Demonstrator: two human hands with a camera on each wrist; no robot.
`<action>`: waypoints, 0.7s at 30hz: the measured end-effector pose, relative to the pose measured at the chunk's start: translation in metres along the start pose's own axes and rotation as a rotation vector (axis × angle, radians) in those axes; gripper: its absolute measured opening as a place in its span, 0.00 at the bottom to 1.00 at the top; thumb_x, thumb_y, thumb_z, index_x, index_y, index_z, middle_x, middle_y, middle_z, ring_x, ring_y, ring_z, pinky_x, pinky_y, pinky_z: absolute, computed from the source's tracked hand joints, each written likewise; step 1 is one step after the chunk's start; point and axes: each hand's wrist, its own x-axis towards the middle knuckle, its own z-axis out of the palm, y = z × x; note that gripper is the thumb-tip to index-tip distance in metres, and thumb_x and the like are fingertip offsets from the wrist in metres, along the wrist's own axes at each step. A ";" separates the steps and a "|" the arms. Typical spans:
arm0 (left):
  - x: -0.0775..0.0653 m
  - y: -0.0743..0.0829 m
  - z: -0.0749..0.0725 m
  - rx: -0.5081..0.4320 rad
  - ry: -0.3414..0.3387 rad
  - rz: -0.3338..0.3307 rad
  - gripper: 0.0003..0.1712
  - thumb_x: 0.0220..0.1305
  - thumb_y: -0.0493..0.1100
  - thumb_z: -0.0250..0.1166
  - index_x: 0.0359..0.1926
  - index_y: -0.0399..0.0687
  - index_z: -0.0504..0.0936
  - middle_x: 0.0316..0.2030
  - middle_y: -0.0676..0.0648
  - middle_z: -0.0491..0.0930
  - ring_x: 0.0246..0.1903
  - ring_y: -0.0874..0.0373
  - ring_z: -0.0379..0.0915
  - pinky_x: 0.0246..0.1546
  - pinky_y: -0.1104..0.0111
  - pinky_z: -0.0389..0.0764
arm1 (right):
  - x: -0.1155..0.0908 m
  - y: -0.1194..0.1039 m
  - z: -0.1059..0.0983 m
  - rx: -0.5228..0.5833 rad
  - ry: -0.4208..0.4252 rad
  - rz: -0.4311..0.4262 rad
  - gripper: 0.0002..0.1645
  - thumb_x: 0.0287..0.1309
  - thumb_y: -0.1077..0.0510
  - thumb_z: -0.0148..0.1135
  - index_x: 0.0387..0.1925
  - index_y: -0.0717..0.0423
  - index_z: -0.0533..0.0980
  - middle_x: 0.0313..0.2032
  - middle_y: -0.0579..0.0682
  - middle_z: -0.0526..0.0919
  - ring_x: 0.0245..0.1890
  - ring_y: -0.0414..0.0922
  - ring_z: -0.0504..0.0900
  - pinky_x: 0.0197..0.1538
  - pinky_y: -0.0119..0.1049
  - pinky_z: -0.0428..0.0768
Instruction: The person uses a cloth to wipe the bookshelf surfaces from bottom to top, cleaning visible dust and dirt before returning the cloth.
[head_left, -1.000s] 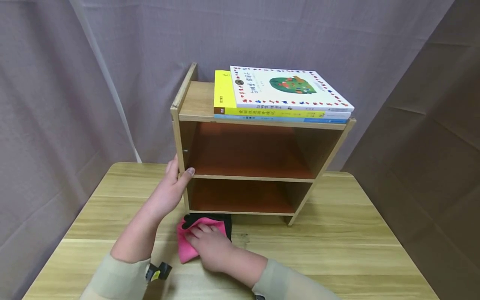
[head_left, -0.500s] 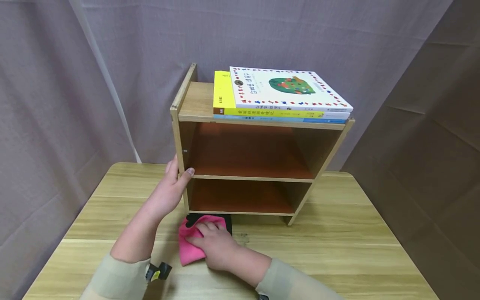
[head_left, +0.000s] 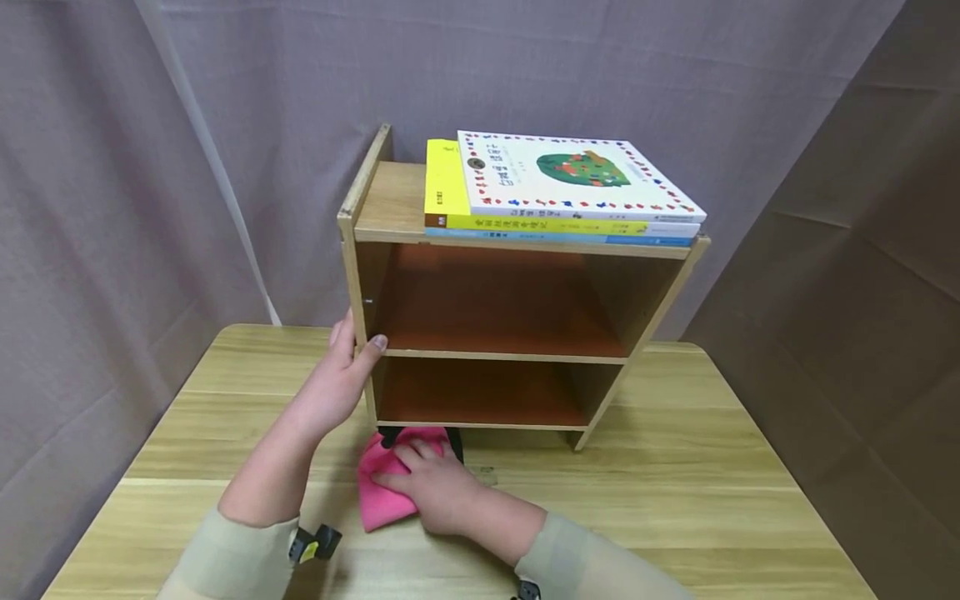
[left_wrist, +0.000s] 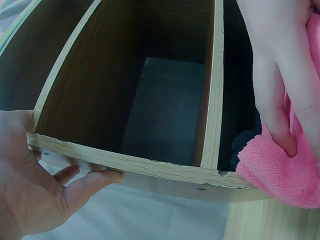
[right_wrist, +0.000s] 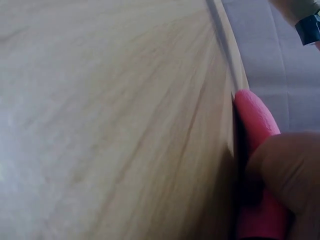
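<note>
My left hand [head_left: 337,379] grips the left side panel of a small wooden shelf unit [head_left: 501,357], thumb on the inner front edge and fingers outside. In the left wrist view, the left fingers [left_wrist: 92,185] lie along the panel's outer face. At the shelf's lower left front, my right hand [head_left: 442,490] presses a fleecy pink cloth [head_left: 384,504] onto the table, fingers spread over it. A black part [head_left: 455,442] shows at the cloth's far edge, partly under the bottom board. In the right wrist view, the pink cloth [right_wrist: 257,117] lies beneath the bent thumb.
Several books [head_left: 581,179] lie stacked on the shelf's top board, a white one uppermost. The wooden table [head_left: 697,492] extends in front and to both sides. Grey curtains [head_left: 247,108] hang close behind and at the left; a brownish-grey one [head_left: 855,275] hangs right.
My right hand has shifted slightly right and forward, bunching the pink cloth and covering more of its black part. The left hand keeps its grip on the shelf.
</note>
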 end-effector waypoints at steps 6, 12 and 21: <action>0.000 0.001 -0.001 -0.006 0.000 0.011 0.41 0.77 0.57 0.48 0.79 0.66 0.35 0.70 0.39 0.51 0.70 0.41 0.51 0.68 0.41 0.53 | 0.000 0.000 -0.004 -0.015 0.031 -0.011 0.46 0.51 0.63 0.66 0.68 0.22 0.68 0.66 0.43 0.68 0.68 0.51 0.64 0.57 0.57 0.74; -0.001 0.003 -0.002 0.000 -0.002 0.015 0.41 0.77 0.56 0.48 0.79 0.64 0.35 0.70 0.39 0.51 0.70 0.41 0.50 0.68 0.42 0.52 | -0.002 0.004 -0.011 0.005 0.053 -0.036 0.39 0.52 0.64 0.66 0.61 0.24 0.76 0.63 0.39 0.74 0.65 0.47 0.69 0.57 0.47 0.76; -0.001 0.002 -0.001 0.001 -0.008 0.011 0.41 0.77 0.57 0.47 0.79 0.64 0.34 0.71 0.39 0.50 0.71 0.41 0.48 0.69 0.41 0.51 | -0.010 0.012 -0.013 0.077 0.114 -0.084 0.36 0.52 0.67 0.65 0.58 0.29 0.80 0.61 0.39 0.77 0.63 0.47 0.73 0.63 0.42 0.72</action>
